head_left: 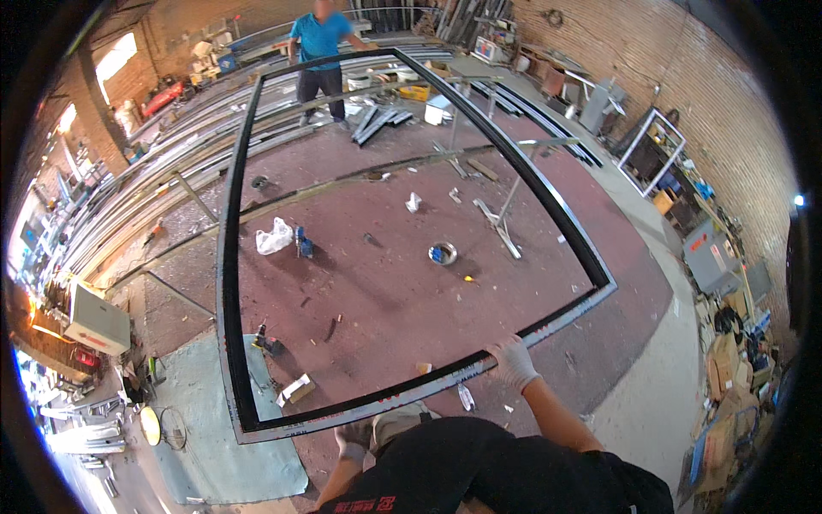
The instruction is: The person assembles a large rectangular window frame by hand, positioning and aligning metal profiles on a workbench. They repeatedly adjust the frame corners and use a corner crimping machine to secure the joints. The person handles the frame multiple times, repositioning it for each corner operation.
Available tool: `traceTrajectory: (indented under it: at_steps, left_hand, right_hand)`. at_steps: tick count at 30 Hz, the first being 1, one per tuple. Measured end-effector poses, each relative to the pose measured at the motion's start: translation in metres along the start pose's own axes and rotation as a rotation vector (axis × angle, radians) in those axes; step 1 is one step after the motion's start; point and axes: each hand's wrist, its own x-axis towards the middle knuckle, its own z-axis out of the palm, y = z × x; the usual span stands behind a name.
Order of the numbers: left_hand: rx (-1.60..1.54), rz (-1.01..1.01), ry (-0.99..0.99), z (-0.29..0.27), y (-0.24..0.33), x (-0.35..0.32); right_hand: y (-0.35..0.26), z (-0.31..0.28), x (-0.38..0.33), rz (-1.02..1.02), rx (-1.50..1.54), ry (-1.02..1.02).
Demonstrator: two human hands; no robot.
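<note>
A large rectangular window frame [411, 392], black inside with a silver-grey outer edge, stretches from my body toward the far side. My right hand [512, 363], in a pale glove, is closed over its near bar, right of the middle. Lower and further left, my left hand [353, 437], also gloved, is closed at the underside of the same bar, its fingertips partly hidden by it. At the far end stands a person [320, 43] in a blue shirt, close to the frame's far bar. Metal rails on stands [342, 182] cross below the frame.
On the reddish floor are a cordless drill [267, 341], a white plastic bag [274, 236], a round tin [443, 254] and a small carton [295, 390]. Long metal profiles [163, 206] lie at the left. Cardboard boxes [728, 368] line the right wall.
</note>
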Motion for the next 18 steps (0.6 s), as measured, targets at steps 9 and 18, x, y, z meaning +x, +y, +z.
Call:
traceTrajectory:
  at_steps: [9,18]
  left_hand:
    - [-0.18,0.308,-0.138,0.114,0.021,0.041]
    - [0.242,0.45,-0.055,0.171,0.069,-0.016]
  right_hand:
    - [0.001,-0.01,0.002,0.039,-0.042,-0.012]
    - [0.02,-0.088,-0.039,-0.02,0.119,0.334]
